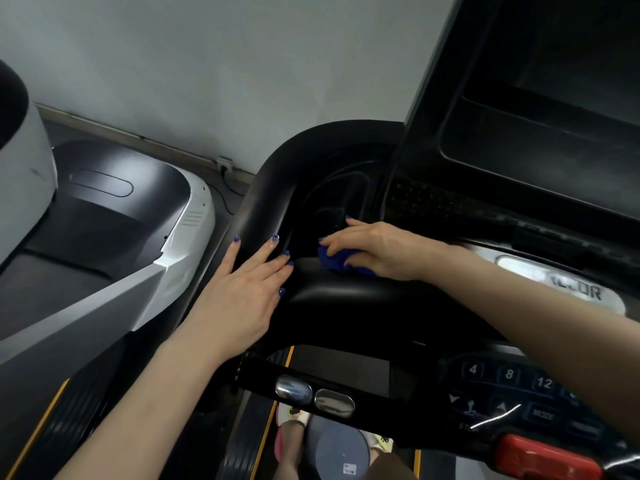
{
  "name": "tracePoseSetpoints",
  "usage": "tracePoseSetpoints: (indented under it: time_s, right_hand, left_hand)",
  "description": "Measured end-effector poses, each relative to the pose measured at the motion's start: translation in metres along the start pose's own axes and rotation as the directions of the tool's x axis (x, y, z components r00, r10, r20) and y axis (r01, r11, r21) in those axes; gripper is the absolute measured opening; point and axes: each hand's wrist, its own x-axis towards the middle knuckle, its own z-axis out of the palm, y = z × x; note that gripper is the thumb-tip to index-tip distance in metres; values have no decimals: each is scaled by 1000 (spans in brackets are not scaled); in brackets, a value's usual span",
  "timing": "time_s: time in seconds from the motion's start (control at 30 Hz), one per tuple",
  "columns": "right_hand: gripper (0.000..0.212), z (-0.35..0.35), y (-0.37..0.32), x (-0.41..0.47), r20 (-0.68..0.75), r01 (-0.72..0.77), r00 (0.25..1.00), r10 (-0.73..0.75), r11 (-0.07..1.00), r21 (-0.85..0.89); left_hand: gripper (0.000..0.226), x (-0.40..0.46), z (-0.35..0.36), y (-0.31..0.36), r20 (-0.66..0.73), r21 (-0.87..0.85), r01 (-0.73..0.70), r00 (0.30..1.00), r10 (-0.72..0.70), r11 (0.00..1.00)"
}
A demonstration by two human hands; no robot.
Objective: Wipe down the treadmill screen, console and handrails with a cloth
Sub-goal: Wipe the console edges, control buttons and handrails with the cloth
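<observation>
- Left hand (242, 289): lies flat, fingers straight and slightly spread, on the black curved handrail (273, 181) at about 9 o'clock from the frame centre; it holds nothing, and the nails carry blue polish.
- Right hand (374, 251): reaches in from 4 o'clock, fingers bent down over a bunched blue cloth (334, 259), pressing it onto the black console (346, 299) surface just inside the handrail's bend.
- Cloth: sits near the frame centre, mostly covered by the right hand; only its left edge and a strip under the palm show. It lies just beside the left hand's fingertips, apart from them.
- Treadmill screen (540, 109): dark, tilted panel at 2 o'clock, above and behind the right forearm.
- Keypad (509, 375): numbered buttons 4, 8 and 12 at 5 o'clock, partly crossed by the right forearm.
- Red safety key (543, 455): at the lower right edge, below the keypad.
- Metal pulse sensors (313, 396): two oval plates on the crossbar at 6 o'clock.
- Neighbouring white and black machine (114, 216): at 9 to 10 o'clock, beside the handrail.
- Grey wall (225, 64): fills the upper left.
</observation>
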Motion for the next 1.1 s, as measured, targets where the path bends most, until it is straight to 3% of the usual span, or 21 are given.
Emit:
tracePoseSetpoints:
  time_s: [0.9, 1.1]
  right_hand:
    - [30, 16, -40, 43, 45, -202, 979, 200, 978, 45]
    - [29, 1, -35, 10, -39, -289, 955, 293, 953, 90]
  left_hand:
    - [52, -14, -2, -3, 25, -71, 11, 1000, -9, 997]
    - [53, -14, 1, -5, 22, -76, -1, 1000, 3, 997]
